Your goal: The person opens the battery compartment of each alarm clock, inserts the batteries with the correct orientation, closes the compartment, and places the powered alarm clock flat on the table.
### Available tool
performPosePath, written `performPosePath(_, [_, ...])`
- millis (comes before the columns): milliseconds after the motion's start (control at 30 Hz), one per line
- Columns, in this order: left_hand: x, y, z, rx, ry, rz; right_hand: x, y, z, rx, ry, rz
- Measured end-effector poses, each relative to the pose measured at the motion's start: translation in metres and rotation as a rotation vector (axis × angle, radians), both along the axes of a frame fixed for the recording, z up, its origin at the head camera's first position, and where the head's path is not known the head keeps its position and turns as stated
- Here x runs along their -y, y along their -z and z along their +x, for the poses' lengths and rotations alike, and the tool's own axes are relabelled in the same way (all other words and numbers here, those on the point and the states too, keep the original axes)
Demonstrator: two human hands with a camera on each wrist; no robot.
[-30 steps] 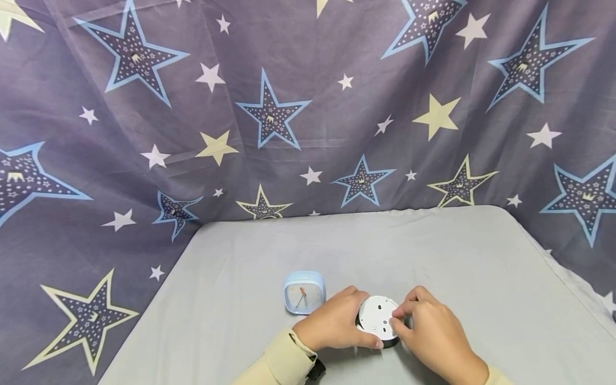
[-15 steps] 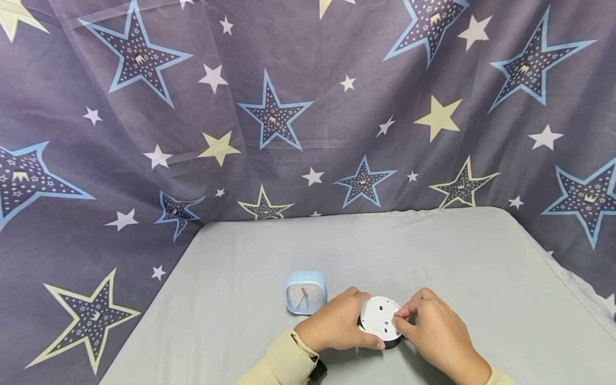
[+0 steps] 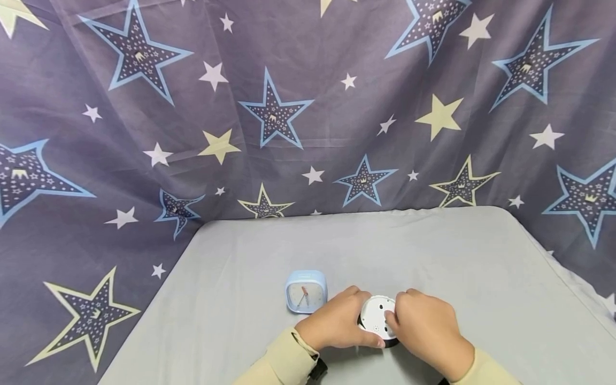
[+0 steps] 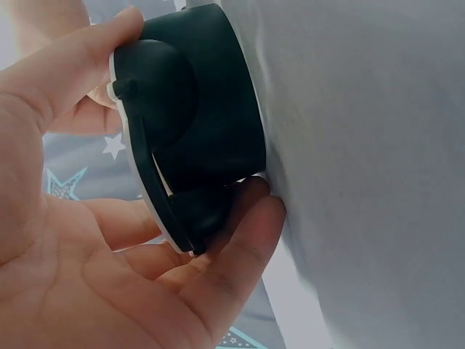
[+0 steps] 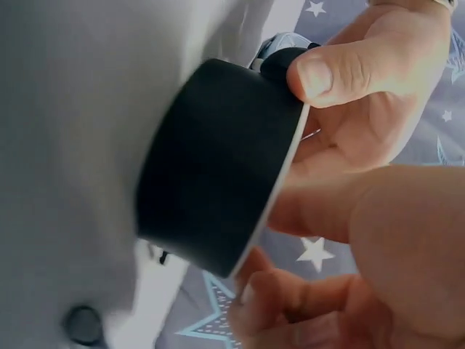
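Observation:
A round dark alarm clock (image 4: 218, 94) stands tilted on the grey cloth, its white back (image 3: 374, 315) turned up. My left hand (image 3: 337, 321) grips it from the left side, thumb on the near rim and fingers round the far side. Over the right part of the back, my right hand (image 3: 430, 329) has its thumb and curled fingers on the clock. Whatever small part they pinch is hidden behind the hand. In the right wrist view the clock's dark side wall (image 5: 218, 160) faces the camera, with the right thumb (image 5: 312, 207) behind the white rim.
A light blue square alarm clock (image 3: 306, 293) stands just left of my left hand, its dial facing me. Grey cloth (image 3: 240, 278) covers the table. A star-patterned curtain (image 3: 308, 107) hangs behind and at both sides. A small dark round thing (image 5: 83, 325) shows in the right wrist view.
My right hand has turned at the wrist and moved slightly left, over more of the clock's back. The left hand and the blue clock stay in place.

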State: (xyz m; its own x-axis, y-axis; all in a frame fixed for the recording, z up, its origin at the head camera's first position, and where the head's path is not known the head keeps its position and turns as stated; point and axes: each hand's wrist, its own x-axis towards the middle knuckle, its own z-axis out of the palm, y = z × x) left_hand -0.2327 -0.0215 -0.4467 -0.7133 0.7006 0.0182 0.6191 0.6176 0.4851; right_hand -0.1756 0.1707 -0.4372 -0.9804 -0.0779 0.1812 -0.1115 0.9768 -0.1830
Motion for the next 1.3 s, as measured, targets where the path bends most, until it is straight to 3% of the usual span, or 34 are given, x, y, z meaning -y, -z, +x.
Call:
performPosePath(200, [0.001, 0.001, -0.002, -0.013, 0.015, 0.012, 0.011, 0.000, -0.005, -0.024, -0.046, 0.147])
performPosePath(700, [-0.001, 0.001, 0.000, -0.011, -0.012, 0.002, 0.025, 0.013, -0.004, -0.176, -0.040, 0.312])
performPosePath(1300, [-0.001, 0.003, 0.000, -0.027, -0.013, -0.024, 0.028, 0.023, -0.002, -0.245, -0.015, 0.288])
